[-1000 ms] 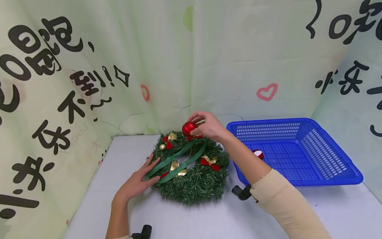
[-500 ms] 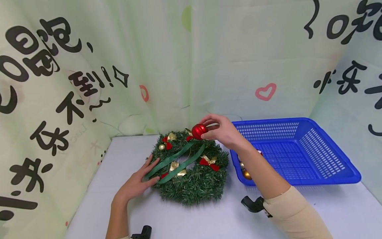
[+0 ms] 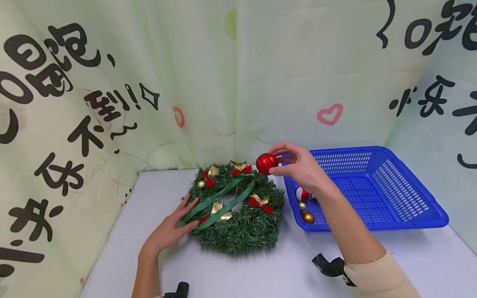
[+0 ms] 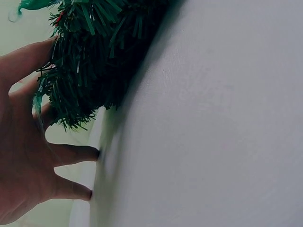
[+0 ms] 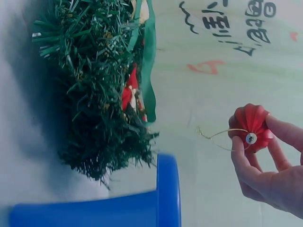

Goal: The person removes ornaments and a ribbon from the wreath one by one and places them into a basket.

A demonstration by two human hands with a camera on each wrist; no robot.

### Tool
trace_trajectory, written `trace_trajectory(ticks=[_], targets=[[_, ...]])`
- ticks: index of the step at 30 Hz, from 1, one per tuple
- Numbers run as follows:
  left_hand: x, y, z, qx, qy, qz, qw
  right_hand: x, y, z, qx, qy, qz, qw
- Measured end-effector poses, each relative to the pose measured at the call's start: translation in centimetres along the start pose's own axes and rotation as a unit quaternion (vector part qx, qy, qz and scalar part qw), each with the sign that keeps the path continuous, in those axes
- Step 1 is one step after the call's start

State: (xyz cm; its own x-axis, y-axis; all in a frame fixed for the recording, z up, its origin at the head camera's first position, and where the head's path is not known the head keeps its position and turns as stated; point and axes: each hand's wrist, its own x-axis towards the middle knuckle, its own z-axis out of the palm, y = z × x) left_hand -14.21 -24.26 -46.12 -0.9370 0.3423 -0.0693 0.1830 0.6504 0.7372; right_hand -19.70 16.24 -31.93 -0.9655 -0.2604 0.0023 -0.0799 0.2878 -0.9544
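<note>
The table (image 3: 290, 269) is carrying a basket (image 3: 384, 226) along its right edge and, left of that, a wreath (image 3: 238, 238) near the far edge, both seemingly within easy reach. The left hand (image 3: 169, 229) is resting on the wreath's left side, fingers straight and spread, gripping nothing, I'd say steadying it. The right hand (image 3: 304, 167) is pinching a ball (image 3: 266, 164) in the air between wreath and basket's far left corner, probably by its sides to leave the loop (image 5: 232, 129) free. Nearly round, the ball is showing no long axis; its cap (image 5: 251, 138) is facing roughly toward the table's near edge, the loop drooping tablewards.
</note>
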Motion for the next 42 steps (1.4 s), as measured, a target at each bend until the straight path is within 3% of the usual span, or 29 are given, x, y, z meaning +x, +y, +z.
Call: trace_trajectory(ticks=[12,18,23,30,42], targets=[[0.2,-0.1,0.0,0.008,-0.004,-0.002,1.0000,-2.6,1.4,-3.2,-0.012,0.045,0.011,0.9989],[0.4,0.0,0.1,0.006,-0.001,0.005,1.0000,-3.9,2.2,-4.7,-0.019,0.071,-0.002,0.9973],[0.5,0.0,0.1,0.006,-0.001,0.009,0.9999,-5.0,3.1,-5.8,-0.041,0.097,0.014,0.9944],[0.2,0.1,0.1,0.005,0.003,0.008,1.0000,-6.2,4.4,-6.6,-0.060,0.117,0.039,0.9906],[0.1,-0.1,0.1,0.001,0.000,0.007,1.0000,-7.1,6.0,-7.3,-0.088,0.130,0.017,0.9874]])
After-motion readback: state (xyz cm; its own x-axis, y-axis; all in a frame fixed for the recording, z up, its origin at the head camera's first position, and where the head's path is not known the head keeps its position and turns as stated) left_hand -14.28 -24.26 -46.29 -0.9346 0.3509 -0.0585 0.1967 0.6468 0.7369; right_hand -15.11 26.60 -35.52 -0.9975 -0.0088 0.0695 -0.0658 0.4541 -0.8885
